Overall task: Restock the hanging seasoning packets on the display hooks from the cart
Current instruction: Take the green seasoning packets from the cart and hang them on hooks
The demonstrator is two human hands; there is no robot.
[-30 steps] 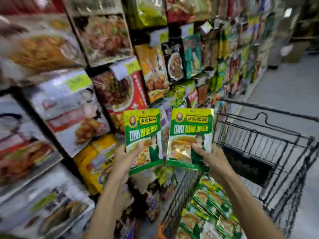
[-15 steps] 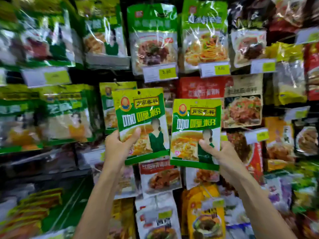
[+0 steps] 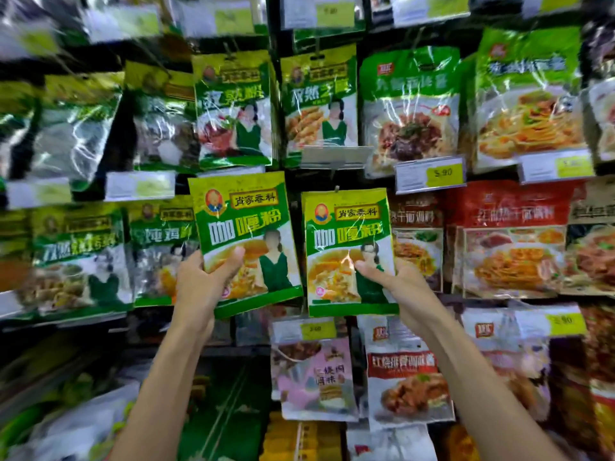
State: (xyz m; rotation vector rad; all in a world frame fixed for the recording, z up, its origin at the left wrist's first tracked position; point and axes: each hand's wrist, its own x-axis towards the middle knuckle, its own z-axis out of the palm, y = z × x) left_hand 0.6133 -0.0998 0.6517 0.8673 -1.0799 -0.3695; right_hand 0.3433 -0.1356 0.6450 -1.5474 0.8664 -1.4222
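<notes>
The left grip (image 3: pixel 203 281) clasps a green-and-yellow left packet (image 3: pixel 243 224) by its lower left corner, thumb pressed across the front and fingers behind. This packet sits at the centre of the frame, leaning slightly to the left. The right grip (image 3: pixel 396 284) pinches a matching right packet (image 3: pixel 346 234) low on its face, thumb on the print. It holds the packet upright just right of centre, with the top edge close under a small hook (image 3: pixel 336 189) on the dark rack (image 3: pixel 294 194). Whether the hanging hole has caught the hook cannot be told.

Both packets look light, thin and floppy, with glossy, crinkled film that is likely to be slippery, and probably loose powder inside that shifts. Held this low, the top edge may droop. A pinch nearer the top, just beside the hole, would probably steady it for threading.

Around them hang rows of other packets (image 3: pixel 319 101), with a yellow price tag (image 3: pixel 444 174) at the right.
</notes>
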